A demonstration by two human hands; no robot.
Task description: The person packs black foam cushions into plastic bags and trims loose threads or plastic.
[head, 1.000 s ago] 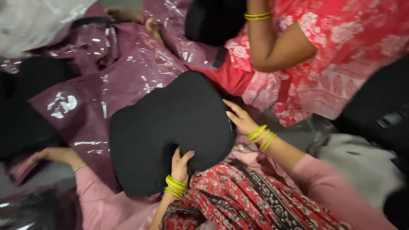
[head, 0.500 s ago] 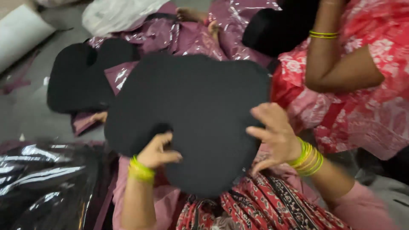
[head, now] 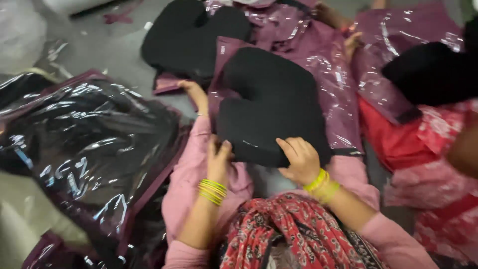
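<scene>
1. Black cushion (head: 271,107) lies on the maroon plastic cover (head: 323,74); your left hand (head: 217,157) and right hand (head: 298,160) curl fingers over its near edge.
2. Three black cushions are visible in all.

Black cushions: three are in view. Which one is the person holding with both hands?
The middle black cushion, gripped at its near edge by the left hand and right hand.
</scene>
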